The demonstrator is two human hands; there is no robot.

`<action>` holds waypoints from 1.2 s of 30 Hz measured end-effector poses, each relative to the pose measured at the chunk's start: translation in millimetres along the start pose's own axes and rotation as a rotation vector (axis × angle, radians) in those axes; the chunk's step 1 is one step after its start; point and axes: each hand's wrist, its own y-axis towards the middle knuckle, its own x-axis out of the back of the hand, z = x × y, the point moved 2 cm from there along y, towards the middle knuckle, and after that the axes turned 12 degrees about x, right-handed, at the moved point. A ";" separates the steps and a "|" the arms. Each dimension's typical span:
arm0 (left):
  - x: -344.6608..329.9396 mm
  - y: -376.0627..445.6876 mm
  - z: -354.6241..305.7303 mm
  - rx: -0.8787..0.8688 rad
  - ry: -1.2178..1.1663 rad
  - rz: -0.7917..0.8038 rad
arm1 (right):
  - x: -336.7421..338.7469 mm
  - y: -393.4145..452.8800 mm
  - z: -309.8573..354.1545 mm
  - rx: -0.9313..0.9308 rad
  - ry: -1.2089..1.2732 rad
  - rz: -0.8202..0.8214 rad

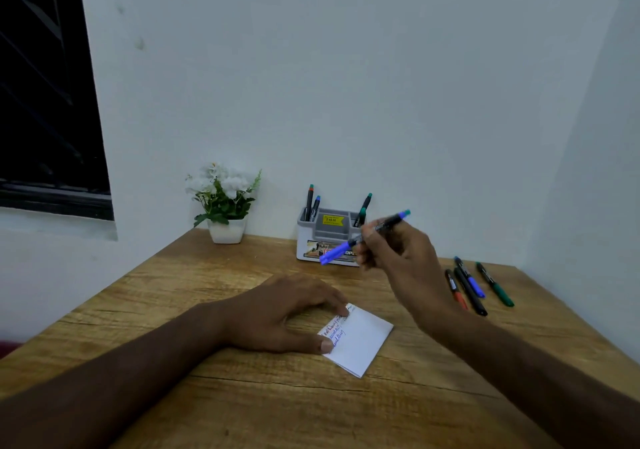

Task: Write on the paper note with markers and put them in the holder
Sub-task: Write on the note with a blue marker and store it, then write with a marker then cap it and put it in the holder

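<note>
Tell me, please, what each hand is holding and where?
Right hand grips the blue marker mid-barrel; left hand holds nothing, only pressing the paper note.

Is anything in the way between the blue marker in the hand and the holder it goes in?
Nothing visible blocks it. The right hand holds the blue marker up in the air just in front of the holder, whose end slots already hold markers.

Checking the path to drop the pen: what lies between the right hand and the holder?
Head view: nothing; the right hand holds the blue marker right before the holder.
</note>
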 end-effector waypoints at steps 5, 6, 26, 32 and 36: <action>1.7 0.2 5.9 -0.010 0.032 0.027 | -31.8 79.5 -4.2 0.261 -0.342 0.001; 1.8 0.5 7.3 -0.011 0.024 0.031 | -39.4 93.8 -6.5 0.269 -0.367 0.005; 0.8 1.9 13.1 -0.021 0.004 0.026 | 6.4 40.1 -21.0 0.461 -0.652 0.033; -1.6 1.4 10.9 -0.030 0.016 -0.004 | 76.9 6.8 -72.9 0.052 -1.224 0.449; -0.8 0.6 10.0 -0.040 -0.003 -0.008 | 79.6 5.0 -77.1 -0.104 -1.113 0.613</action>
